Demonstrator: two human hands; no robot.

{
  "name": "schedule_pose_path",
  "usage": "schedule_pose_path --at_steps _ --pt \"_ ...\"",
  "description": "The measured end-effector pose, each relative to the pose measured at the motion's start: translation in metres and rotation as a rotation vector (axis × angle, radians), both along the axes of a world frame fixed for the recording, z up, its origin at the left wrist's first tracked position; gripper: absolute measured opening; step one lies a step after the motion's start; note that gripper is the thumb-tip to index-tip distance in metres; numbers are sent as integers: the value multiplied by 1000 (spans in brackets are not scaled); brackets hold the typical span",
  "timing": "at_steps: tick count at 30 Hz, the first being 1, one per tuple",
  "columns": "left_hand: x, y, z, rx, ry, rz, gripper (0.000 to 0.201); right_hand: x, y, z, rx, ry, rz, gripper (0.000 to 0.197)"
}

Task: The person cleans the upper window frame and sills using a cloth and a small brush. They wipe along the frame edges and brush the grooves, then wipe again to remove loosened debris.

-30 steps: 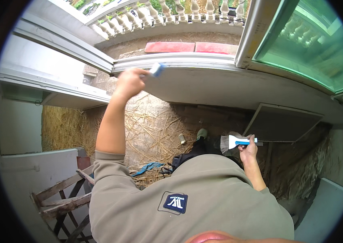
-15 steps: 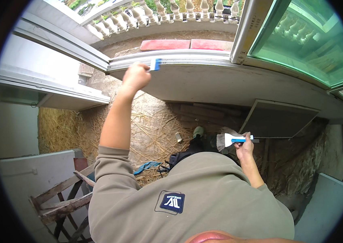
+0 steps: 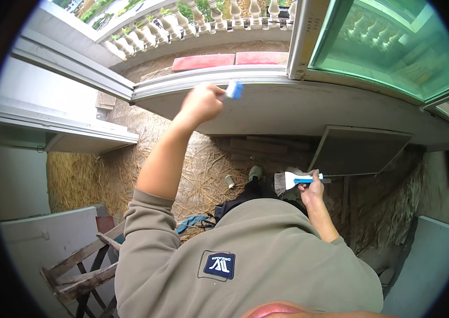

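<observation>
At the window's sliding track (image 3: 214, 76), my left hand (image 3: 202, 104) is closed round the handle of a small brush with blue bristles (image 3: 234, 90). The bristles lie close along the near edge of the track; whether they touch it I cannot tell. Lower down and to the right, my right hand (image 3: 312, 192) grips a wide brush (image 3: 291, 180) by its white and blue handle. Its pale grey bristles point left, held in the air in front of my body. The hand hides part of that handle.
Green-tinted glass panes (image 3: 389, 58) stand at the upper right. A framed screen panel (image 3: 359, 151) leans against the wall below the window. Straw (image 3: 198, 169) covers the floor, with a wooden sawhorse (image 3: 84, 270) at lower left. Outside are red slabs (image 3: 203, 62) and a balustrade (image 3: 214, 18).
My left hand has moved right along the track with the small brush, which is now tilted. The right hand still holds the wide brush, and the view has shifted slightly.
</observation>
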State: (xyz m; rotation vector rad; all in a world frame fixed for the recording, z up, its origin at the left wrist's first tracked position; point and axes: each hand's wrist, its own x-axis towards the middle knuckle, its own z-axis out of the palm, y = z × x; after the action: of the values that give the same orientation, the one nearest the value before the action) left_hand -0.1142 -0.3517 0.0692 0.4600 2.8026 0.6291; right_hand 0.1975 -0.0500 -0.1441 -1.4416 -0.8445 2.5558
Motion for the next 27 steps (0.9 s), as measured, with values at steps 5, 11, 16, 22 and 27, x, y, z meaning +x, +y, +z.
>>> schedule_pose_path --at_steps 5,11,16,22,27 --pt "-5 14 13 14 72 49 27 5 0 -1 -10 -26 -25 35" --pt "-15 25 24 81 198 113 31 13 2 -7 -18 -4 -74 36" --pt "-30 30 41 -122 -53 -368 35 19 7 -5 -9 -30 -58 33" --pt "-61 47 40 -222 285 -672 54 15 5 -1 42 -90 -181 34" --pt "-67 20 88 -872 -22 -574 32 16 7 -5 -14 -32 -176 33"
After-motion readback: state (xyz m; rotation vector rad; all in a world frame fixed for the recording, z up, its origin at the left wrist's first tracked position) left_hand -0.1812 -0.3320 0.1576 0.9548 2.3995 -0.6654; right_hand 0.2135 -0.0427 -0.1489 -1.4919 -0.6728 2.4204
